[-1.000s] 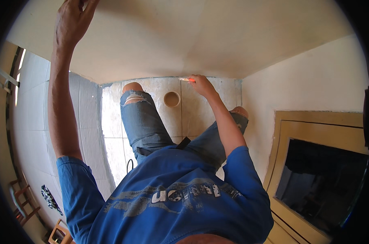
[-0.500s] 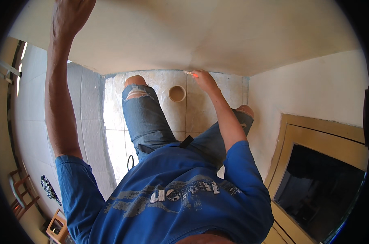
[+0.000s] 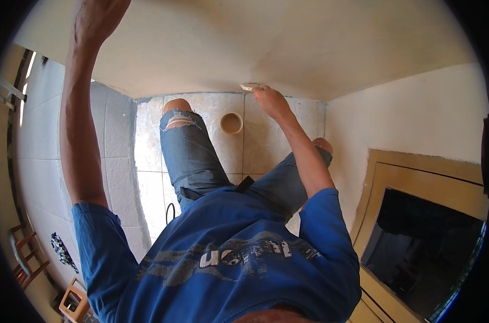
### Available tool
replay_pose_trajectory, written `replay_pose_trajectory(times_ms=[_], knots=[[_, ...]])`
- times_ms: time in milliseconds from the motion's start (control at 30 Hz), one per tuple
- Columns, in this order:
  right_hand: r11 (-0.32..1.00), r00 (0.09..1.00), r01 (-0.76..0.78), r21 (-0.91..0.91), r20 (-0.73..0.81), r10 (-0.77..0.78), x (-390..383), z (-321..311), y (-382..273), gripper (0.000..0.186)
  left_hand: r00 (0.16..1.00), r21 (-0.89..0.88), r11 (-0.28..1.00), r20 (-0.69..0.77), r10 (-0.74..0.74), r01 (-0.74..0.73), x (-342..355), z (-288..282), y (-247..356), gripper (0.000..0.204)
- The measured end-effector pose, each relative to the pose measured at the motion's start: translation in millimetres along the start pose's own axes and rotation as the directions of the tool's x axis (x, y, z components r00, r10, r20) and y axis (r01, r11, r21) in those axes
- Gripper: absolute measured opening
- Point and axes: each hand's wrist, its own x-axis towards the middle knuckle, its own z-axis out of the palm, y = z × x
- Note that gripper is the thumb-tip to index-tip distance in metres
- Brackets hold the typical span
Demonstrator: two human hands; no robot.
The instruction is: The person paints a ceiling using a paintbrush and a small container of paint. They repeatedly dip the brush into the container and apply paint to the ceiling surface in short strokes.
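Observation:
My right hand [image 3: 272, 101] is closed on a paintbrush [image 3: 249, 86] with an orange handle and pale bristles; the bristles touch the cream wall [image 3: 341, 37] just above where it meets the floor. Below, a small round cup [image 3: 231, 123] holding beige liquid stands on the tiles between my legs. My left hand [image 3: 96, 15] is raised high at the wall at the top left, its fingers cut off by the frame's edge.
A side wall on the right has a yellow-framed opening [image 3: 376, 161] with dark glass. Grey tiles [image 3: 120, 124] lie at the left beside lighter tiled floor. Wooden furniture [image 3: 75, 301] and a dark patterned cloth [image 3: 61, 247] are at the lower left.
My right hand and brush have risen slightly from the floor edge onto the wall. The view has shifted a little, and my left hand stays raised.

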Motion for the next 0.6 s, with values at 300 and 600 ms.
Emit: replay_pose_trajectory(times_ms=[300,600], knots=[[0.997,0.997,0.047,-0.056,-0.066,-0.050,-12.5,-86.0,-52.4,0.024,0.997,-0.025,0.998,0.042,-0.058,0.060,1.4,-10.7,6.7,0.047],[0.992,0.987,0.051,-0.113,-0.146,-0.067,-32.7,-155.7,-95.7,0.024,1.000,-0.072,0.997,0.014,-0.005,0.006,0.9,1.2,5.4,0.050]])
